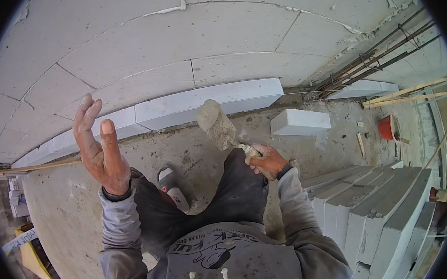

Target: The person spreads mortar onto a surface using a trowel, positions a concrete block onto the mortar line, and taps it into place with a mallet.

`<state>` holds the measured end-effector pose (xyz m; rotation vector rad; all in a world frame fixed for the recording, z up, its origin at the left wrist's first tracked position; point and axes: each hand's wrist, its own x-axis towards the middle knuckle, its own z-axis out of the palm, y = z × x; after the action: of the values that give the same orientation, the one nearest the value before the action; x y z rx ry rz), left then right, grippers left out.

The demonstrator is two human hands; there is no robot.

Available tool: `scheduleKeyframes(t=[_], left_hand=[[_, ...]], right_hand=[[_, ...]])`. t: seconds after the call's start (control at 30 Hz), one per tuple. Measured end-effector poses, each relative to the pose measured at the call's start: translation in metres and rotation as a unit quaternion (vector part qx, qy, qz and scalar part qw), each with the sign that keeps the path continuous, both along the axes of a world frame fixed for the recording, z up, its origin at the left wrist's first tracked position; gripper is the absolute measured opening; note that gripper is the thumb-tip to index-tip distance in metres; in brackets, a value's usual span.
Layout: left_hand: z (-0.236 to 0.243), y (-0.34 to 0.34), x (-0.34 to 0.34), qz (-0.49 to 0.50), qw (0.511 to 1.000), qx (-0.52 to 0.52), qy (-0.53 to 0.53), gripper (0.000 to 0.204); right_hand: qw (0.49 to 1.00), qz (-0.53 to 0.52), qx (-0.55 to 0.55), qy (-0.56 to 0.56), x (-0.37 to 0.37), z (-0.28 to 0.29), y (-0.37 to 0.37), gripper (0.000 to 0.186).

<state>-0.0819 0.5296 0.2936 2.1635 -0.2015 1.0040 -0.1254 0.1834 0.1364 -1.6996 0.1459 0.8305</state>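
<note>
I have a trowel (215,123) caked with grey mortar in my right hand (266,162), its fingers wrapped round the handle and the blade pointing up and left over the floor. My left hand (101,149) is raised at the left with fingers apart and holds nothing. Beyond both hands, a low course of white blocks (205,101) runs along the foot of the grey block wall (152,41). A loose white block (300,122) lies on the concrete floor (74,201), right of the trowel.
Stacked grey blocks (368,217) stand at my right. Rebar (363,61) leans in the upper-right corner, with a string near it, wooden planks (402,98) and a red bucket (388,126). A yellow object (36,256) lies at lower left. My sandalled foot (173,188) is on the floor.
</note>
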Motion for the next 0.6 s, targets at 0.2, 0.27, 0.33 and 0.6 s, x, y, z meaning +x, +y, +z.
scheduleKeyframes(t=[0.2,0.27,0.33,0.6], left_hand=[[0.044,-0.084,0.07,-0.115,0.982,0.101,-0.106,0.034],[0.061,-0.099,0.089,-0.132,0.975,0.123,-0.128,0.034],[0.067,-0.114,0.093,-0.143,0.969,0.14,-0.147,0.034],[-0.007,-0.189,0.091,-0.291,0.953,0.056,0.059,0.037]], right_hand=[[0.938,-0.345,0.017,0.027,-0.097,-0.04,-0.069,0.018],[0.927,-0.373,0.006,0.022,-0.106,-0.046,-0.07,0.015],[0.902,-0.429,0.039,0.021,-0.114,-0.046,-0.07,0.017],[0.865,-0.497,0.068,-0.001,-0.142,-0.045,-0.076,0.015]])
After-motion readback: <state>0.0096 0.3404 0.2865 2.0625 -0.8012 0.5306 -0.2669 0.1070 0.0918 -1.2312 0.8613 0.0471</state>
